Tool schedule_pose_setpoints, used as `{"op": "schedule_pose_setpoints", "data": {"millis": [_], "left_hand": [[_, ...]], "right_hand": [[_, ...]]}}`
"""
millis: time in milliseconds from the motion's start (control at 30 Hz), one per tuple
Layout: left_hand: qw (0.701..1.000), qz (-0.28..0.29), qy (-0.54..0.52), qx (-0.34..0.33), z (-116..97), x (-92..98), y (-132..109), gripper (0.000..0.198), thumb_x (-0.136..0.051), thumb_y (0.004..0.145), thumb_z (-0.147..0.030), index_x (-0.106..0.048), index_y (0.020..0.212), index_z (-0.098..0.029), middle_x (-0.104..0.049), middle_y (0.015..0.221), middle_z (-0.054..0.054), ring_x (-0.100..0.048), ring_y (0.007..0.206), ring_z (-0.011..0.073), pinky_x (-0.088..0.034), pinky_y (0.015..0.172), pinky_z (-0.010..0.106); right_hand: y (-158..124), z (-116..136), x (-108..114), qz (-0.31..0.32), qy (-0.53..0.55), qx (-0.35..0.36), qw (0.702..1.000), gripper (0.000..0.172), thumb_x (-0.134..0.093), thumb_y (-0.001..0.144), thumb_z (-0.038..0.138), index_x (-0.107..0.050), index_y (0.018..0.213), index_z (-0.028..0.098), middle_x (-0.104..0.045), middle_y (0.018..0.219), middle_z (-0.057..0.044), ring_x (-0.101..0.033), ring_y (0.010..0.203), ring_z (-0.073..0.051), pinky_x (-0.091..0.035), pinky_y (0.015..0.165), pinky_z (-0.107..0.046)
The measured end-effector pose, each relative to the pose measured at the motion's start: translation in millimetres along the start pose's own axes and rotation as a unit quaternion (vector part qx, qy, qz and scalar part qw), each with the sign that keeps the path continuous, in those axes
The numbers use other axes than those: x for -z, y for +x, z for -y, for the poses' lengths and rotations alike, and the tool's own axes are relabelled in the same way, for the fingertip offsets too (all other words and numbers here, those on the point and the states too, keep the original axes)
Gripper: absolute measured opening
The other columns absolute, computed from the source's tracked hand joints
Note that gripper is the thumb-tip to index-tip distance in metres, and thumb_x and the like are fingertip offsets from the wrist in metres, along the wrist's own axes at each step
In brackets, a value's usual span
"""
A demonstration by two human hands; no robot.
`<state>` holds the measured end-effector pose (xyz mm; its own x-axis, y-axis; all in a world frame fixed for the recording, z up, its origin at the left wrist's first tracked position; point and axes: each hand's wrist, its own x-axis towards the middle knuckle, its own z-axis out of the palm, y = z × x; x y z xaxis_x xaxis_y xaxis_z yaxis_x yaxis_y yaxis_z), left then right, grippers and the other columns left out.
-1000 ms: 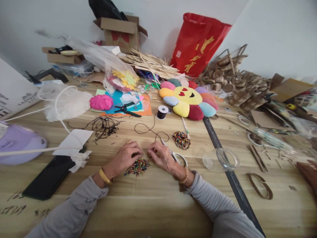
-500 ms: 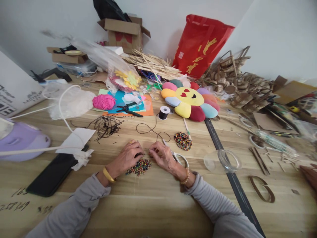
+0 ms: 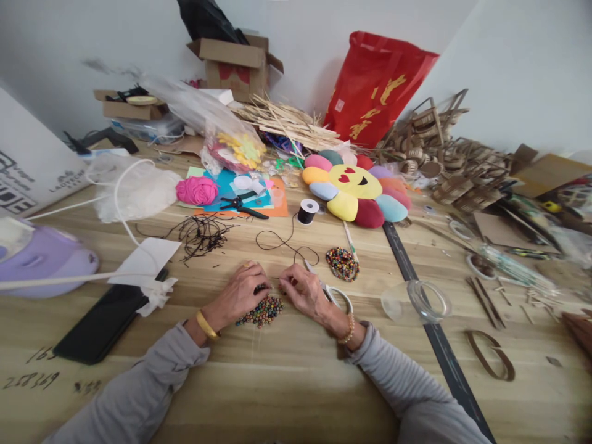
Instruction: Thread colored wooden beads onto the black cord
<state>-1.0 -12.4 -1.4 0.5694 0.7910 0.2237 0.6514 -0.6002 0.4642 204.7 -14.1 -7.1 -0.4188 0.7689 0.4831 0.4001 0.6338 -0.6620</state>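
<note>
A loose pile of small multicoloured beads (image 3: 263, 312) lies on the table between my hands. My left hand (image 3: 239, 291) rests at the pile's upper left edge, fingers curled together; whatever is between its fingertips is too small to make out. Just right of it, my right hand (image 3: 303, 290) pinches the end of a thin black cord (image 3: 272, 233), whose tip pokes out toward the left hand. That cord loops back across the table to a spool (image 3: 306, 213). White-handled scissors (image 3: 343, 297) lie partly under my right wrist. Strung beads (image 3: 342, 264) are heaped beyond them.
Left are a black phone (image 3: 99, 324), cut black cords (image 3: 203, 234), pink yarn (image 3: 197, 191) and pliers (image 3: 243, 206). A flower cushion (image 3: 354, 185) sits at the back. On the right stand a clear plastic cup (image 3: 416, 301) and a brown strip loop (image 3: 491, 356).
The view has shifted very slightly. Both hands stay almost in place, the left fingertips moving only a little by the beads.
</note>
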Motion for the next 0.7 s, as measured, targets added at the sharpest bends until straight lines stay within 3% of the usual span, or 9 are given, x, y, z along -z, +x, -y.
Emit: {"op": "schedule_pose_setpoints", "data": {"millis": [300,500,700], "left_hand": [[0.995,-0.045,-0.088,0.031,4,1.9,3,0.011,-0.063,0.083,-0.014,-0.069,0.075,-0.017,-0.069,0.077,0.005,-0.061,0.082,0.0211,-0.047,0.083,0.036],[0.962,-0.100,-0.226,0.119,7,9.4,5,0.009,-0.067,0.080,-0.022,-0.072,0.077,-0.016,-0.073,0.077,0.005,-0.066,0.074,0.0185,-0.052,0.073,0.029],[0.939,-0.090,-0.300,0.141,9,11.6,5,0.013,-0.068,0.078,-0.027,-0.075,0.079,-0.015,-0.076,0.080,0.006,-0.068,0.076,0.0193,-0.054,0.074,0.030]], "right_hand": [[1,3,2,0.004,0.001,-0.004,1.000,0.011,-0.048,0.097,0.024,-0.053,0.087,0.027,-0.058,0.076,-0.001,-0.056,0.067,-0.017,-0.048,0.057,-0.032],[0,2,2,0.014,-0.001,-0.008,1.000,0.011,-0.048,0.096,0.023,-0.053,0.087,0.025,-0.058,0.076,-0.001,-0.055,0.066,-0.017,-0.047,0.059,-0.031],[0,1,1,0.017,-0.012,0.007,1.000,0.010,-0.048,0.096,0.023,-0.053,0.087,0.024,-0.058,0.075,0.000,-0.055,0.065,-0.016,-0.046,0.057,-0.030]]}}
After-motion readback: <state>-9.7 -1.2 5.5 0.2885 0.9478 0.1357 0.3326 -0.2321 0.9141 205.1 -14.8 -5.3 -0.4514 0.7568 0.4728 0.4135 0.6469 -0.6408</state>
